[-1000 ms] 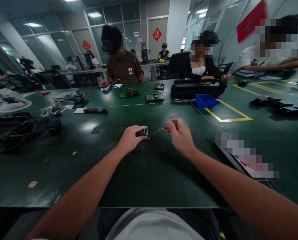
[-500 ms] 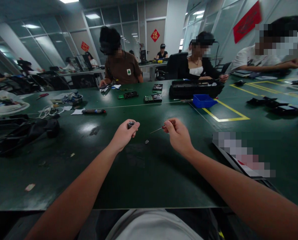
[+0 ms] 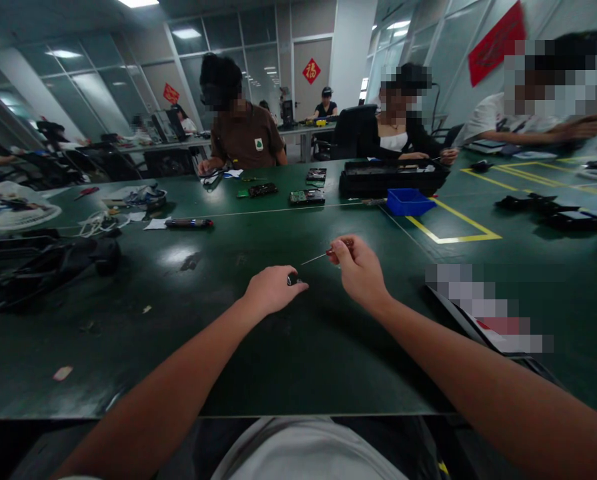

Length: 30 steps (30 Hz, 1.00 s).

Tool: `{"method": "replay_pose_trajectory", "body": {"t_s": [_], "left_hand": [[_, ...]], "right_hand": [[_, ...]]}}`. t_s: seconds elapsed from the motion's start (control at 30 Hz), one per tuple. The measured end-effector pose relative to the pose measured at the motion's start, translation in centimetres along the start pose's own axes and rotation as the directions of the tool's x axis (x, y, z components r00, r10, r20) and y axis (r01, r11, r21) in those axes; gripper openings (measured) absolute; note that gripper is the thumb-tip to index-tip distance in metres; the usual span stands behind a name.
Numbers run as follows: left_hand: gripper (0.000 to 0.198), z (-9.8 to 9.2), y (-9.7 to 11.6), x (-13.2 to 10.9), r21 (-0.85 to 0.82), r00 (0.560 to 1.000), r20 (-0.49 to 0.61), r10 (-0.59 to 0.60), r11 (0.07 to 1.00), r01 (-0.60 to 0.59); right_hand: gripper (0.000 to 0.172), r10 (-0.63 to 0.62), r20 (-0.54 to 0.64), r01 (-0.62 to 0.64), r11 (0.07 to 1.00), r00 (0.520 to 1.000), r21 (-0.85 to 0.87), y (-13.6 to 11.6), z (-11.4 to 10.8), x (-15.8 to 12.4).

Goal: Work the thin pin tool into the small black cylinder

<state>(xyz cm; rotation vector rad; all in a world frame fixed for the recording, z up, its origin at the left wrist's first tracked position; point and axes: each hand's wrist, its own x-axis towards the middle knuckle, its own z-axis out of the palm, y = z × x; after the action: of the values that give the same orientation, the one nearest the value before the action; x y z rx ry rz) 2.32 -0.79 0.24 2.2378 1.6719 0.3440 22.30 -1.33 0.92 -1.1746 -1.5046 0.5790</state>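
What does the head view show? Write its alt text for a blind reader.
The wearer's right hand holds a red-handled screwdriver near a small dark part, mostly hidden in the left hand, over a green table. Beyond are a blue bin and another person in a brown T-shirt.

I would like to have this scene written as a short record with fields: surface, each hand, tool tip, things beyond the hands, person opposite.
Surface: green tabletop
Left hand's grip: around a small dark round part, mostly hidden by the fingers
Right hand's grip: on a thin-shafted tool
Tool tip: pointing towards the left hand's side, seemingly apart from the part
Beyond the hands: blue bin, black case, green circuit board
Person opposite: wearing a brown top
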Motion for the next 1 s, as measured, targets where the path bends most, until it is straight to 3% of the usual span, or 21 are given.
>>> {"method": "replay_pose_trajectory", "body": {"t_s": [0.17,0.33,0.47,0.57,0.77,0.9,1.0], "left_hand": [[0.029,1.1,0.4,0.1,0.093,0.999,-0.014,0.033,0.995,-0.031],[0.025,0.3,-0.4,0.3,-0.079,0.999,-0.01,0.046,0.996,-0.047],[0.034,-1.1,-1.7,0.6,-0.221,0.995,-0.072,0.065,0.972,-0.079],[0.038,-2.5,-2.9,0.6,-0.323,0.995,-0.102,-0.016,0.946,-0.018],[0.026,-6.1,-6.2,-0.5,-0.581,0.961,-0.138,-0.24,0.805,0.117],[0.019,-8.8,-9.6,-2.8,-0.698,0.894,-0.179,-0.41,0.693,0.179],[0.018,-11.1,-12.7,-5.1,-0.768,0.797,-0.185,-0.575,0.591,0.248]], "right_hand": [[0.026,-0.008,0.01,0.008,1.0,1.0,-0.016,0.1,-0.1,0.0],[0.024,-0.001,0.011,0.001,1.0,1.0,-0.014,-0.1,-0.1,0.0],[0.025,0.002,0.015,-0.002,1.0,1.0,-0.004,-0.1,-0.1,0.0],[0.024,0.01,0.012,-0.01,1.0,1.0,-0.005,0.2,0.0,0.1],[0.026,0.006,0.025,-0.006,1.0,1.0,-0.011,0.6,-0.1,0.2],[0.026,0.013,0.021,-0.012,1.0,1.0,-0.017,0.7,0.0,0.2],[0.026,0.019,0.02,-0.019,1.0,1.0,-0.015,0.8,0.0,0.3]]}}
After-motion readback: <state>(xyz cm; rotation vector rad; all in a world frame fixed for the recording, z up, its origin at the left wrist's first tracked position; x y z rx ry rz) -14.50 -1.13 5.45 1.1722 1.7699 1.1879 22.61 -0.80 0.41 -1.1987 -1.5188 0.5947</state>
